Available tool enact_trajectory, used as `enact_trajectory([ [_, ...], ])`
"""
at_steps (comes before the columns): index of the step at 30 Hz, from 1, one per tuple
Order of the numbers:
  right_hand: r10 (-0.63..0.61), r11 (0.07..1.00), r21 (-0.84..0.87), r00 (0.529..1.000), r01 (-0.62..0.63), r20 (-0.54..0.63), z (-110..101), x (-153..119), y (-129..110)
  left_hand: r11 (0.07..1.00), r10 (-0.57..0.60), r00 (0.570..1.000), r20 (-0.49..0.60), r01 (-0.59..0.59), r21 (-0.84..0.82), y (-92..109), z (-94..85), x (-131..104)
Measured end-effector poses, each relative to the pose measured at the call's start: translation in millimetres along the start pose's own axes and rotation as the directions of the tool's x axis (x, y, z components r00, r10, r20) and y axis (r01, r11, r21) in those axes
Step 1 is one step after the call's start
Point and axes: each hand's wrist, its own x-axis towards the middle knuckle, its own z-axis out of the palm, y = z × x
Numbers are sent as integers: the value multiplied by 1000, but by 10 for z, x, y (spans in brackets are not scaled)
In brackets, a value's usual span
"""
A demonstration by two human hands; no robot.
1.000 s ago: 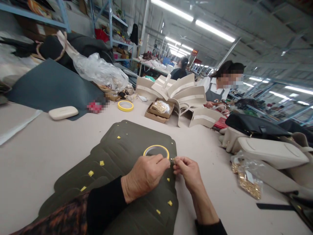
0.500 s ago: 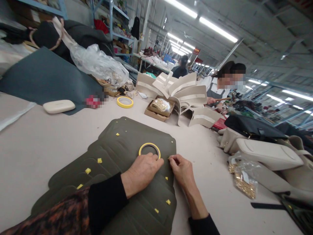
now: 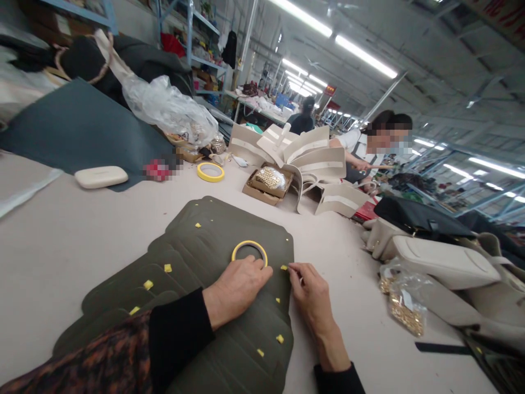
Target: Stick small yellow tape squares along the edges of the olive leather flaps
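Flat on the table, a stack of dark olive leather panels (image 3: 213, 262) carries small yellow tape squares. Resting on it, the left hand (image 3: 238, 287), fingers loosely curled, pins the panels beside the yellow tape roll (image 3: 249, 252). Just right, the right hand (image 3: 308, 293) pinches thumb and forefinger together by a tape square (image 3: 284, 267) at the panel's edge.

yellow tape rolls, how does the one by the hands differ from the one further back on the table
The near yellow tape roll lies on the dark olive leather panel, with the left hand resting on its near edge; the far yellow tape roll lies on the bare beige table, untouched. The near one's band looks thinner, the far one's thicker. Both lie flat and are yellow rings.
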Motion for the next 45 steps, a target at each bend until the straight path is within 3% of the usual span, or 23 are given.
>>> enact_trajectory([
  [2, -99, 994, -40, 992, 103, 81, 24, 0, -8, 1000, 1, 1000, -2, -1, 3, -2, -3, -1],
  [4, -83, 992, -87, 989, 94, 123, 76, 20, -21, 1000, 10, 1000, 3, -10, 8, -4, -13, 1],
  [8, 124, 986, -121, 987, -112, 100, 159, 81, -49, 999, 30, 1000, -2, -30, 13, -8, -59, 11],
  [11, 234, 972, -66, 965, -227, 116, 110, 104, -76, 999, 44, 997, -56, -45, -20, -22, -99, 19],
  [14, 252, 961, 38, 925, -273, 285, -37, 90, -102, 996, 54, 996, -77, -59, -66, -48, -120, 24],
  [16, 219, 950, 107, 869, -294, 444, -145, 68, -107, 993, 61, 996, -70, -68, -100, -67, -117, 27],
  [18, 198, 933, 172, 852, -315, 485, -219, 50, -105, 986, 67, 995, -75, -77, -149, -84, -100, 29],
  [22, 206, 885, 378, 957, -271, 206, -235, 48, -156, 959, 83, 983, -166, -124, -256, -105, -41, 32],
  [25, 60, 895, 437, 995, -91, 86, -188, 67, -266, 943, 94, 961, -260, -169, -285, -112, 4, 36],
  [29, -147, 909, 395, 989, 132, 8, -119, 71, -381, 946, 92, 956, -280, -171, -274, -105, 47, 34],
  [34, -256, 922, 289, 966, 259, -48, -41, 39, -377, 957, 68, 972, -225, -128, -261, -74, 38, 17],
  [41, -255, 957, 106, 956, 271, -147, 8, 0, -411, 948, 46, 991, -128, -84, -306, -66, -55, 25],
  [43, -201, 967, 127, 969, 220, -145, 8, -7, -466, 958, 35, 990, -138, -73, -277, -70, -48, 28],
  [45, -64, 970, 224, 989, 92, -130, 11, -3, -519, 968, 41, 984, -176, -83, -237, -61, -40, 21],
])
